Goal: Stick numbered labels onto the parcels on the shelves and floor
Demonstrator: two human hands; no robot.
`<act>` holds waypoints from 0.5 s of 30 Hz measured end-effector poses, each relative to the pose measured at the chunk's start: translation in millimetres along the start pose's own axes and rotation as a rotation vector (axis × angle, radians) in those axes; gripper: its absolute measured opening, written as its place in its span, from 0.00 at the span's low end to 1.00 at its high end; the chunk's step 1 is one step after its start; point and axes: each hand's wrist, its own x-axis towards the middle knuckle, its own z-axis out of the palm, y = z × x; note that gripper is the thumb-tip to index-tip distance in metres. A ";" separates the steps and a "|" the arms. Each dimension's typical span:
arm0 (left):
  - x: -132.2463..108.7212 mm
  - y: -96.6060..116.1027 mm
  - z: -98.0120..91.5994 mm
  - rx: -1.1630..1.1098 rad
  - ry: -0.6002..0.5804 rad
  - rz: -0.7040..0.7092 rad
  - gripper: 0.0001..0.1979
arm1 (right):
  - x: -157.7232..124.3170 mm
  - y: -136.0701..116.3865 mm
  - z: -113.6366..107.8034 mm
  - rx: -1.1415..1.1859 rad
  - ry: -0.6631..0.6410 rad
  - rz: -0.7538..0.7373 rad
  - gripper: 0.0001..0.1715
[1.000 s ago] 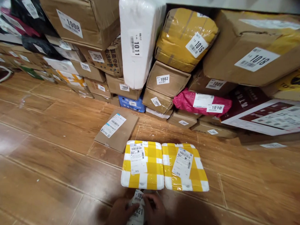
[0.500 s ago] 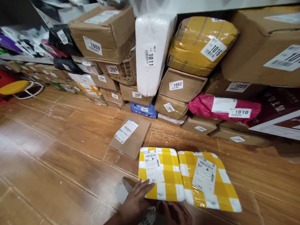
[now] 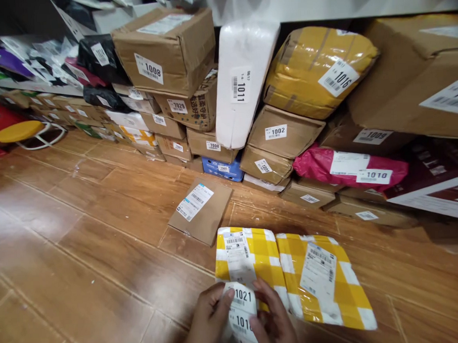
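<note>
A strip of white number labels (image 3: 242,303), the top one reading 1021, is held up between both hands. My left hand (image 3: 210,316) pinches its left edge, thumb on the front. My right hand (image 3: 275,316) is closed on the right edge, fingertips at the top corner and thumb lower down. Just behind the strip lies a yellow-and-white checked parcel (image 3: 265,253) with a shipping label, partly covered by the hands. A second checked parcel (image 3: 347,282) rests against its right side. Farther off on the floor is a flat brown cardboard parcel (image 3: 212,220).
Stacked, numbered boxes line the wall, among them a brown box (image 3: 193,51), a tall white package (image 3: 242,54), a yellow taped parcel (image 3: 304,67) and a pink bag (image 3: 315,162). A stool with a yellow seat (image 3: 18,131) stands far left on the wooden floor (image 3: 67,279).
My left hand has come off the left checked parcel. The label strip has risen into view in front of that parcel, with both hands now on it. The camera view has shifted slightly.
</note>
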 end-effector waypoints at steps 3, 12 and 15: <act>3.0 8.9 6.2 -0.188 0.061 -0.086 0.26 | 19.4 -24.3 18.1 0.026 -0.222 0.199 0.23; 8.0 17.6 -6.1 -0.186 0.197 -0.077 0.22 | 44.6 -36.0 18.6 0.036 -0.525 0.341 0.25; 9.4 24.2 -10.8 -0.031 0.192 -0.053 0.23 | 39.3 -32.0 22.2 -0.023 -0.444 0.302 0.26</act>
